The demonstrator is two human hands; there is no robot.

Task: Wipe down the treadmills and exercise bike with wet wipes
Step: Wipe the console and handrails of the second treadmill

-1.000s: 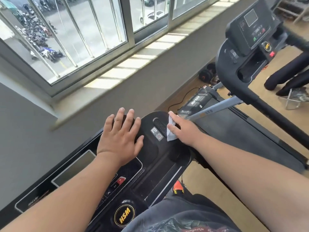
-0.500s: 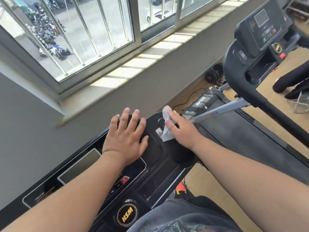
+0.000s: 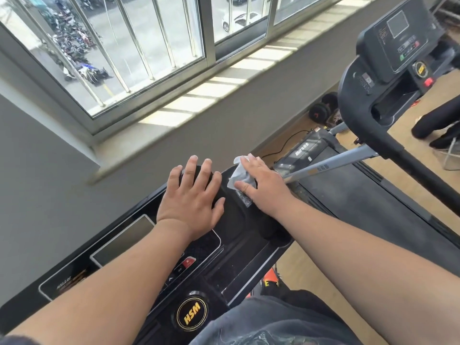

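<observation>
A black treadmill console (image 3: 239, 247) with a grey screen and a gold round logo fills the lower middle. My left hand (image 3: 191, 200) lies flat on its upper part, fingers spread, holding nothing. My right hand (image 3: 263, 185) presses a crumpled white wet wipe (image 3: 240, 174) against the console's far right corner, next to a small sticker. A second black treadmill (image 3: 388, 61) stands at the upper right, its console facing me, untouched by either hand.
A grey wall and a sunlit windowsill (image 3: 199, 100) run close behind the console. Black dumbbells (image 3: 323, 108) lie on the wooden floor by the wall. The second treadmill's belt (image 3: 361, 202) and grey upright (image 3: 328, 165) lie right of my right arm. A seated person's dark legs (image 3: 438, 120) show at far right.
My right hand has slid the wipe up and toward the console's far edge, over the speaker grille. The left hand stays flat in place. The camera has tilted a little.
</observation>
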